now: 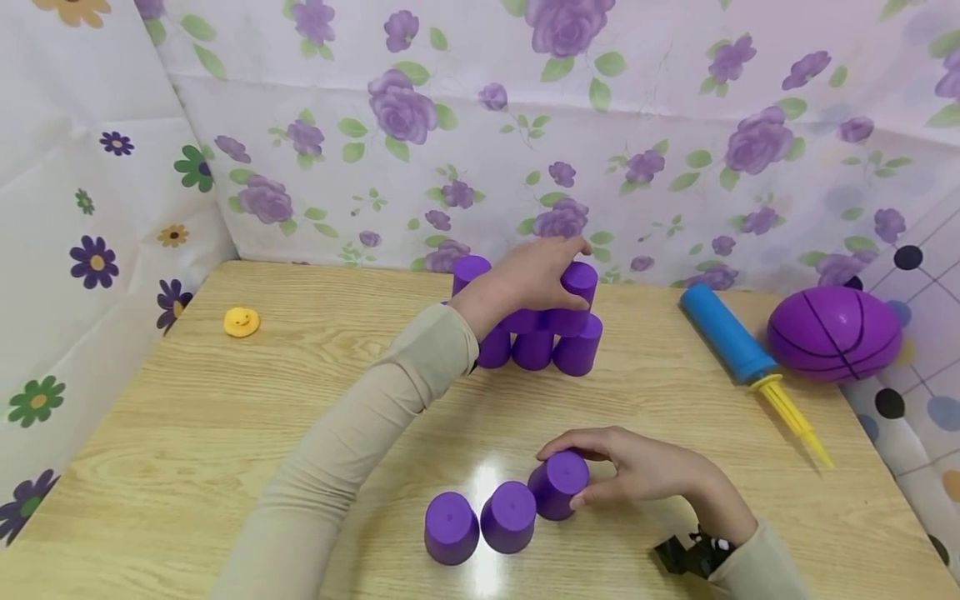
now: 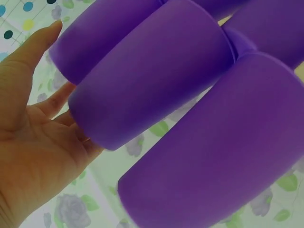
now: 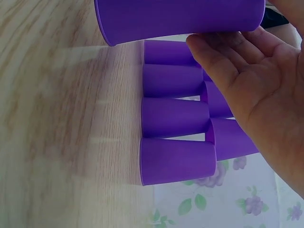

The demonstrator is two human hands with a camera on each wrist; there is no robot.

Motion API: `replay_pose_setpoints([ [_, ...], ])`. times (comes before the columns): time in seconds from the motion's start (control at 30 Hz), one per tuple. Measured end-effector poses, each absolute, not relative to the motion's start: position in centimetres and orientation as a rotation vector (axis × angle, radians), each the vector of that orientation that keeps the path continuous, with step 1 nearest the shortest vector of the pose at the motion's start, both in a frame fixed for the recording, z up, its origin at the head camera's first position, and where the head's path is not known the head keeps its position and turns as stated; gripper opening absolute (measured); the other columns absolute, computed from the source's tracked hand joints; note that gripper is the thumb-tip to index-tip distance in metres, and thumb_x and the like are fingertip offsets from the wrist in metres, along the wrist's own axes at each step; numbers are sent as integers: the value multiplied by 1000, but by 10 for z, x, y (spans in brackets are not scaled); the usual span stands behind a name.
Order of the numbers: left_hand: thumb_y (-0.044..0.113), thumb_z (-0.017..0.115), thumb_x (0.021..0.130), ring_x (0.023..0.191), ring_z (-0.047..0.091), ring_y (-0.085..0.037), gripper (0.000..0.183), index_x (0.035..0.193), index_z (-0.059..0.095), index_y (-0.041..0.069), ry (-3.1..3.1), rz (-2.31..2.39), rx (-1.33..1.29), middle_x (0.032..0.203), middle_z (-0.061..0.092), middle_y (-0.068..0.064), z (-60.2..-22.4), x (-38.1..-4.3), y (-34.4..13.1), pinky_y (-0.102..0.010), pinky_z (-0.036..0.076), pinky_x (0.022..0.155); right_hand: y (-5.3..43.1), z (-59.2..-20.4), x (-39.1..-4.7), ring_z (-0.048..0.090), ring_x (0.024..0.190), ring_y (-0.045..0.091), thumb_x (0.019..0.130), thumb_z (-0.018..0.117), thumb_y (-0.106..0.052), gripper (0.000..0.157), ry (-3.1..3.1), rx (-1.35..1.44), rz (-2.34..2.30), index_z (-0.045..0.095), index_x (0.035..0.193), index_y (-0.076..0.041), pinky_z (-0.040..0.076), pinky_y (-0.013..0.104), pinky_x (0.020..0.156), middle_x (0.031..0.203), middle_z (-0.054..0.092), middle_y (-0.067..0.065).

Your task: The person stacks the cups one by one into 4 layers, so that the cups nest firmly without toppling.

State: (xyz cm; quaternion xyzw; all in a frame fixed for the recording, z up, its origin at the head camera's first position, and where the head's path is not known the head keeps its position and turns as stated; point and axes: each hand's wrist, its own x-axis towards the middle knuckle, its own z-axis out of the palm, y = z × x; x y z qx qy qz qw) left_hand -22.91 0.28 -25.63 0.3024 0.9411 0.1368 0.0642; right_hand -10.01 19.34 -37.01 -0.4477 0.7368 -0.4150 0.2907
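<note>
Upside-down purple cups form a two-level stack at the back of the table, with several cups in the bottom row. My left hand (image 1: 528, 279) reaches over it, thumb in front of and fingers behind the right-hand cup (image 1: 580, 282) of the upper row. In the left wrist view the fingertips are partly hidden behind the cups. Nearer me, two upside-down cups, the left one (image 1: 452, 529) and the middle one (image 1: 509, 517), stand side by side. My right hand (image 1: 645, 467) grips a third cup (image 1: 558, 485) at their right end, fingers behind it and thumb in front.
A small yellow duck (image 1: 242, 322) sits at the table's left. To the right lie a blue pump (image 1: 727, 333) with a yellow nozzle and a purple ball (image 1: 834, 335). Flowered cloth (image 1: 660, 125) hangs behind the wooden table (image 1: 225, 433).
</note>
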Motion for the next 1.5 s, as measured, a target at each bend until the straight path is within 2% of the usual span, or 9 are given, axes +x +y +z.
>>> replay_pose_setpoints([
  [0.2,43,67,83,128,41,-21,76,145,29,19,2885,414,951,142,40,-5,-251,-218,-3,-37,33,110,192,-375,-101,54,114,14,86,68,-26,49,1988,-1260,-1122,51,129,-11,47,29,97,124,58,3],
  [0.4,40,63,87,131,37,-20,64,141,37,18,2957,530,1027,141,41,-1,-250,-206,-17,-40,27,112,196,-372,-104,56,111,13,82,71,-28,50,2138,-1285,-1133,54,127,-15,51,31,92,122,60,5],
  [0.63,30,68,86,122,46,-21,48,128,51,12,2956,924,1178,128,50,-3,-258,-183,-44,-36,36,106,207,-361,-107,57,110,11,79,75,-25,52,2361,-1247,-1183,56,126,-15,52,31,90,121,62,3],
  [0.73,25,72,83,115,51,-18,45,121,55,10,2891,1183,1245,123,54,-5,-268,-163,-58,-29,42,99,212,-354,-108,57,111,9,77,77,-20,55,2427,-1242,-1217,55,127,-14,51,26,90,121,62,4],
  [0.87,22,77,78,112,52,-13,47,118,58,8,2760,1400,1296,118,58,-3,-289,-127,-76,-24,43,98,217,-340,-113,57,110,8,77,77,-18,57,2507,-1242,-1180,54,129,-14,50,22,91,122,62,2],
  [1.03,28,79,75,120,47,-10,57,125,54,15,2599,1423,1131,126,53,3,-317,-77,-94,-30,40,104,221,-308,-118,58,109,6,77,77,-17,61,2638,-1283,-1029,52,132,-14,49,19,90,122,61,-1],
  [1.23,39,81,71,130,37,-20,68,129,49,26,2544,1392,882,142,35,1,-335,-32,-105,-48,38,104,229,-256,-113,59,98,-2,69,82,-12,75,2854,-1428,-777,49,136,-17,47,8,81,113,63,-9],
  [1.37,38,79,73,131,36,-20,64,128,47,33,2506,1521,617,144,29,6,-337,-10,-108,-47,37,105,229,-238,-114,58,96,-2,65,85,-11,80,2898,-1527,-712,48,136,-18,44,6,80,112,63,-10],
  [1.5,33,79,74,130,37,-20,61,126,48,37,2517,1605,483,142,35,9,-338,1,-111,-48,38,103,228,-238,-121,59,95,-2,61,87,-12,80,2948,-1547,-677,52,133,-16,44,6,78,112,65,-4],
])
